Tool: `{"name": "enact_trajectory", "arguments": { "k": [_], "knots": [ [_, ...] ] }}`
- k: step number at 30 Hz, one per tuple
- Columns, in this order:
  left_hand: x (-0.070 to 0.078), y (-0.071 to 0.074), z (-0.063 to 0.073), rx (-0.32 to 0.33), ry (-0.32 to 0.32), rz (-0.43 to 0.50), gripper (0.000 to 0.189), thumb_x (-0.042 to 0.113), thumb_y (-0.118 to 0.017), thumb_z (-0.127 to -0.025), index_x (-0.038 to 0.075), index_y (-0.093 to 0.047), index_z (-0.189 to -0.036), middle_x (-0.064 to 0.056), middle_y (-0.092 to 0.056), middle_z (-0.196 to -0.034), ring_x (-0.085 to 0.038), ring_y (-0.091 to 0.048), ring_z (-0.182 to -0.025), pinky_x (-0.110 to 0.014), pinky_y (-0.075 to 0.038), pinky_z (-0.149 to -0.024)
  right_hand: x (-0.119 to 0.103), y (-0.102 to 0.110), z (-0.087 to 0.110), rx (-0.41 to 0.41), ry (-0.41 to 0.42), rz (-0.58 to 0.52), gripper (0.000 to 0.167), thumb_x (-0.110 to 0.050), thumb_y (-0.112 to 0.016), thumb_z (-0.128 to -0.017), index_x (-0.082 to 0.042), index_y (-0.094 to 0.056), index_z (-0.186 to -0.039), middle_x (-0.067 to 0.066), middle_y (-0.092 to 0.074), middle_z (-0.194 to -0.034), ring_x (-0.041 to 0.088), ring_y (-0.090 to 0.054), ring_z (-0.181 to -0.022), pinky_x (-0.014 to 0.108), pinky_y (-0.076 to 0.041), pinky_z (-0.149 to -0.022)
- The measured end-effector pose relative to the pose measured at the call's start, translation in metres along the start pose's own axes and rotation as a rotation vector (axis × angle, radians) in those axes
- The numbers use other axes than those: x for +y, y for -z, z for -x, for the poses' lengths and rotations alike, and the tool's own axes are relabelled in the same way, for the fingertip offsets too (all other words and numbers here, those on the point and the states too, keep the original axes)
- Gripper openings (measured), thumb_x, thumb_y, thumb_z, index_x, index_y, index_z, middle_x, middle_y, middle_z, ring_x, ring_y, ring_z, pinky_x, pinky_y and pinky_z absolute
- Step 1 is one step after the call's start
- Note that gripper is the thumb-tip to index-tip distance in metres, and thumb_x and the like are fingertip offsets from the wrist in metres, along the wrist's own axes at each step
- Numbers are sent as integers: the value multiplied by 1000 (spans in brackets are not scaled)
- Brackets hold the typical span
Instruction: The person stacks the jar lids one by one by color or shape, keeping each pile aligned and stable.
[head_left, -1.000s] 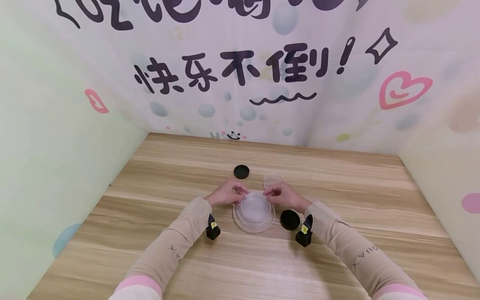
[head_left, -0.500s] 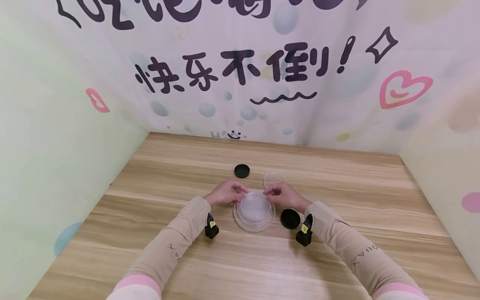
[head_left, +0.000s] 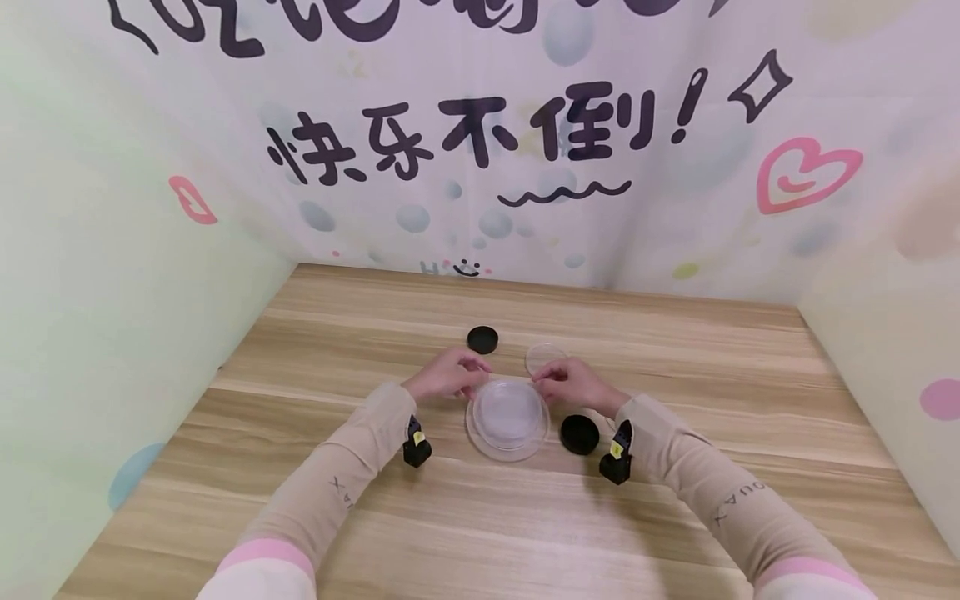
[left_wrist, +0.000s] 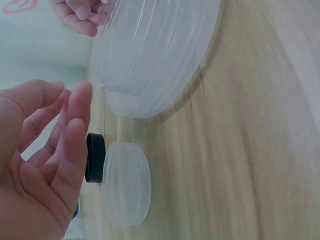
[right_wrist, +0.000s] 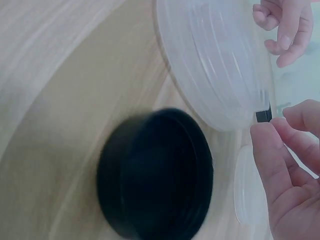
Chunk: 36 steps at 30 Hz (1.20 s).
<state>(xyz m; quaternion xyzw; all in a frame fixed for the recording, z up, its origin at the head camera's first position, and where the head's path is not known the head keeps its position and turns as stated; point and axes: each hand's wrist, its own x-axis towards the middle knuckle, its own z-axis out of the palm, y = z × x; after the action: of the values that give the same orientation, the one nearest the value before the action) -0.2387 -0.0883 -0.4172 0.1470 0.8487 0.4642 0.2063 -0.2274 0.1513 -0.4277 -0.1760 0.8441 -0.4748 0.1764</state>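
Note:
A stack of clear round plastic lids (head_left: 510, 417), widest at the bottom, lies between my two hands. My left hand (head_left: 450, 375) is just beyond its upper left rim, with bent fingers and nothing between them. In the left wrist view, a gap shows between those fingers (left_wrist: 75, 145) and the stack (left_wrist: 155, 60). On the other side, my right hand (head_left: 576, 383) hovers near the upper right rim, its fingers (right_wrist: 270, 160) loosely bent and holding nothing. A smaller clear round lid (left_wrist: 127, 185) lies near my left hand in the left wrist view.
One black round lid (head_left: 482, 339) lies behind the stack, and another (head_left: 580, 435) is to its right, hollow side up in the right wrist view. Behind my right hand is a clear disc (head_left: 546, 357), partly covered. A printed cloth (head_left: 465, 225) rises at the table's back edge.
Both hands have drawn slightly outward and away from the rim of the stack, which their fingertips were touching earlier. The stack and the black lids stay in place.

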Motion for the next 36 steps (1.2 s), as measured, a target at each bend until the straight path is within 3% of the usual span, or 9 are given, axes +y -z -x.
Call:
{"name": "enact_trajectory", "arguments": {
  "k": [7, 12, 18, 21, 30, 36],
  "knots": [
    [7, 3, -4, 32, -29, 16, 22, 11, -57, -85, -3, -60, -102, -8, -56, -80, -24, -62, -62, -33, -51, -59, -3, 15, 6, 3, -7, -53, 28, -6, -52, -86, 16, -54, -105, 26, -60, -89, 35, -61, -77, 39, -52, -68],
    [14, 2, -6, 31, -70, -44, 21, 9, -56, -86, -5, -59, -102, -8, -56, -79, -28, -62, -64, -35, -52, -60, -1, 28, 11, 22, -27, -50, 29, -7, -51, -87, 15, -54, -106, 28, -59, -92, 38, -59, -82, 41, -51, -71],
    [22, -3, -11, 22, -81, -61, 21, 9, -55, -86, -5, -59, -102, -12, -57, -84, -27, -61, -64, -39, -52, -63, 2, 42, 17, 40, -48, -49, 32, -12, -52, -89, 13, -53, -109, 28, -57, -101, 39, -57, -89, 36, -52, -72],
    [24, -8, -16, 18, -85, -65, 20, 8, -55, -86, -4, -59, -102, -12, -57, -84, -22, -60, -61, -37, -52, -62, 5, 47, 19, 46, -59, -49, 33, -13, -52, -89, 12, -53, -111, 28, -56, -104, 38, -56, -91, 34, -52, -72],
    [35, -26, -32, 22, -188, -175, 17, 8, -58, -84, -1, -63, -98, -6, -62, -77, -16, -61, -56, -20, -48, -51, 17, 64, 33, 100, -80, -53, 34, -12, -50, -91, 14, -50, -113, 29, -55, -104, 38, -56, -91, 35, -51, -73],
    [49, -38, -39, 11, -259, -231, 13, 9, -59, -83, 2, -64, -93, -5, -63, -74, -17, -62, -56, -16, -47, -54, 27, 74, 46, 146, -83, -40, 34, -13, -51, -90, 14, -50, -112, 29, -56, -101, 36, -57, -88, 36, -52, -71]
  ]
}}
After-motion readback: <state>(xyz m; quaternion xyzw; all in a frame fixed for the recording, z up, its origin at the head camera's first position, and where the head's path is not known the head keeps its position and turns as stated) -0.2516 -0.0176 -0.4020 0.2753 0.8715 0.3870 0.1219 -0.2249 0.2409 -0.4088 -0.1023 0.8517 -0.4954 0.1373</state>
